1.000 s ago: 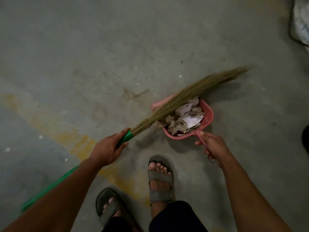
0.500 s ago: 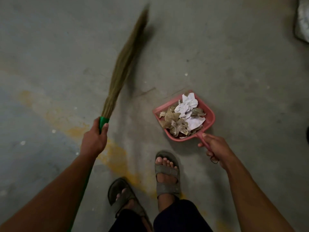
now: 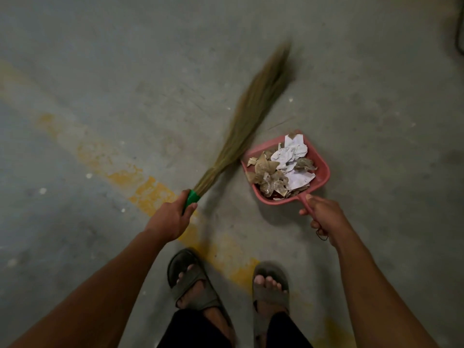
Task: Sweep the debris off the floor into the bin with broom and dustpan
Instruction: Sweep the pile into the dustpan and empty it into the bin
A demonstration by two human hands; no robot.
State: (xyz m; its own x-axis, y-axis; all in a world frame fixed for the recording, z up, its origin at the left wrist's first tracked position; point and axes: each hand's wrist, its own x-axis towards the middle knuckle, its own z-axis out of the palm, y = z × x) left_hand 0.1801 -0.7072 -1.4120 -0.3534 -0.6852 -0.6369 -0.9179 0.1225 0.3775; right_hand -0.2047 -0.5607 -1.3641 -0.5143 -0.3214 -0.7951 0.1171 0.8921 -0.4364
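My left hand (image 3: 170, 219) grips the green handle of a grass broom (image 3: 247, 116). Its blurred bristles slant up and to the right, just left of the dustpan. A pink dustpan (image 3: 320, 164) sits low over the concrete floor, with my right hand (image 3: 324, 217) closed around its handle. Crumpled white paper and brown scraps (image 3: 281, 169) fill the pan. No bin is in view.
A worn yellow painted line (image 3: 150, 192) crosses the grey concrete floor diagonally. Small white specks (image 3: 42, 190) lie scattered on the floor at left. My two sandalled feet (image 3: 193, 285) stand at the bottom centre. A dark object (image 3: 459, 33) shows at the top right edge.
The broom lay across the dustpan a second ago, swung away to the upper left, and now its bristles have come back rightward close to the pan. The dustpan stays in my right hand.
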